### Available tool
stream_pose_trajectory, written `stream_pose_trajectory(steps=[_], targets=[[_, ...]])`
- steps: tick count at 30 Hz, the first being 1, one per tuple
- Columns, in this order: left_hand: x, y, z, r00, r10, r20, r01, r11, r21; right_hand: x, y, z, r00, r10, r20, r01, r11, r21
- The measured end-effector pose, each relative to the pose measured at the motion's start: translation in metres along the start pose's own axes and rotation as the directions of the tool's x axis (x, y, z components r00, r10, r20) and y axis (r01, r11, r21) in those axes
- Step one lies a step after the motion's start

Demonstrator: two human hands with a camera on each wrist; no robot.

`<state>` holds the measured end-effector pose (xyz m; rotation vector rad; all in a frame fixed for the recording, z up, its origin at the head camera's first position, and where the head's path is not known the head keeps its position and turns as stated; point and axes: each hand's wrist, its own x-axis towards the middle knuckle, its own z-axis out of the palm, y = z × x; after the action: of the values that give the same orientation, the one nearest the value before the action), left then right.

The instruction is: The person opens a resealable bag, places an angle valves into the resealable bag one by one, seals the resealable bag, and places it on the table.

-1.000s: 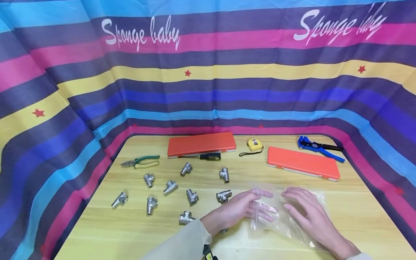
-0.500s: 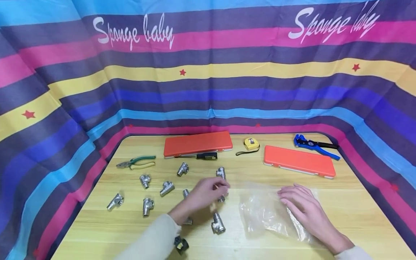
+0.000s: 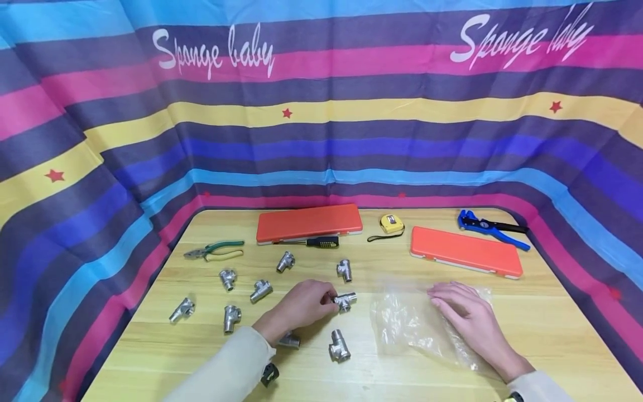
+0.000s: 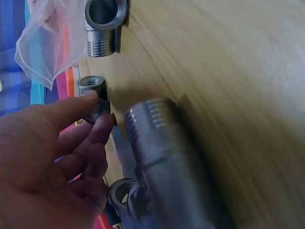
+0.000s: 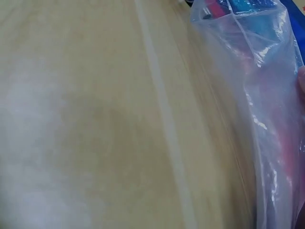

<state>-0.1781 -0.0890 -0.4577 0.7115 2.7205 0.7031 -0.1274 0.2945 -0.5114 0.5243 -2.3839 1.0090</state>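
Fabric backdrop (image 3: 326, 131), striped in purple, pink, yellow and blue, lettered "Sponge baby", around the far and side edges of the table.
Table (image 3: 392, 379), pale wood-grain top.
Clear plastic bag (image 3: 399, 321), lying crumpled, partly under the right hand.
Two flat red rectangular cases (image 3: 308, 224), one at the back, one nearer on the right.
Right hand (image 3: 464, 312), fingers bent over the bag; cannot tell whether they pinch it.
Left hand (image 3: 306, 306), thumb and fingers clamped on one fitting.
Blue-and-black hand tool (image 3: 486, 225), behind the nearer case.
Pliers (image 3: 207, 251), one green handle, one pale yellow.
Black-handled screwdriver (image 3: 322, 242), just in front of the back case.
Yellow tape measure (image 3: 392, 223), black strap, between the cases.
Silver metal tee fitting (image 3: 346, 301), threaded, at the left fingertips; eight more in sight, scattered around that hand.
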Motion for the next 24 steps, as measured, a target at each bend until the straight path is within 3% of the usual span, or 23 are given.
stream_pose_trajectory(steps=[3, 6, 10, 13, 19, 24], targets=[[0.001, 0.002, 0.002, 1.000, -0.003, -0.009, 0.003, 0.999, -0.033, -0.001, 0.003, 0.000, 0.999, 0.043, 0.020, -0.044, 0.999, 0.023], [0.002, 0.007, 0.003, 1.000, -0.005, -0.008, 0.004, 0.993, -0.119, -0.001, 0.004, 0.000, 0.996, 0.073, 0.045, -0.074, 0.997, 0.033], [0.007, 0.022, 0.005, 1.000, 0.016, 0.017, -0.011, 0.968, -0.250, -0.001, 0.003, 0.001, 0.995, 0.079, 0.055, -0.081, 0.996, 0.045], [0.013, 0.036, 0.011, 0.997, 0.051, 0.053, -0.034, 0.956, -0.292, -0.001, 0.001, 0.004, 0.995, 0.077, 0.058, -0.080, 0.995, 0.058], [0.026, 0.063, 0.035, 0.990, 0.116, 0.082, -0.098, 0.976, -0.195, 0.004, -0.005, 0.012, 0.998, 0.037, 0.045, -0.041, 0.996, 0.085], [0.038, 0.077, 0.050, 0.988, 0.146, 0.051, -0.137, 0.979, -0.150, 0.005, -0.007, 0.017, 1.000, 0.010, 0.029, -0.013, 0.996, 0.093]])
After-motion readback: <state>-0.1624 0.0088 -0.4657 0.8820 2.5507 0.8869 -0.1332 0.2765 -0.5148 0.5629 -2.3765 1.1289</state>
